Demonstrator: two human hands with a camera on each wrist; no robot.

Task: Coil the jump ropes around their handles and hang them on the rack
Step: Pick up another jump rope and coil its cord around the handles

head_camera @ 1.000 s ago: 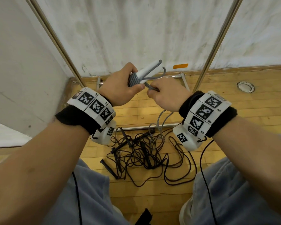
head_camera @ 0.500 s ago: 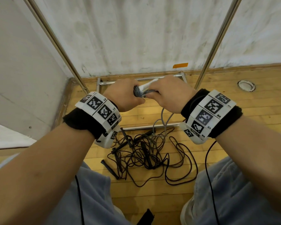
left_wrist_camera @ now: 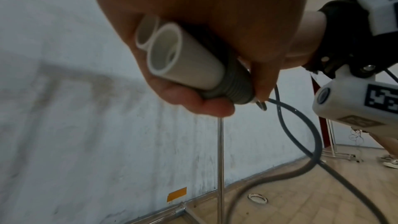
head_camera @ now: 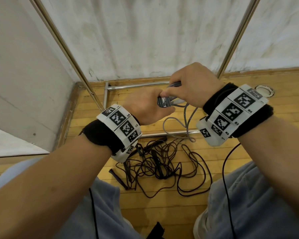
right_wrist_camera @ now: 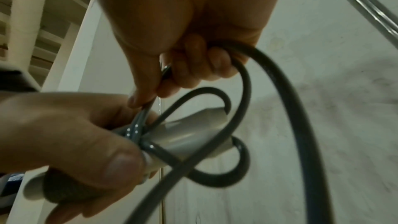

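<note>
I am crouching over a wooden floor (head_camera: 162, 213) by a white wall, my left hand (head_camera: 145, 107) clasping the pale handles (left_wrist_camera: 183, 57) while my right hand (head_camera: 192, 85) is pinching the grey rope (right_wrist_camera: 280, 91), winding it on. Several turns are sitting around them, slack is trailing down, and nothing is hanging on the rack (head_camera: 136, 85); a tangle of dark ropes (head_camera: 162, 161) is waiting on the floor. Only the left wrist view is showing both handles' hollow ends.

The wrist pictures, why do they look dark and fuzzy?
Right wrist view: the right hand and gray rope are smeared and shadowed. Left wrist view: the left hand is dim, the white handles sharper. Head view is bright.
</note>
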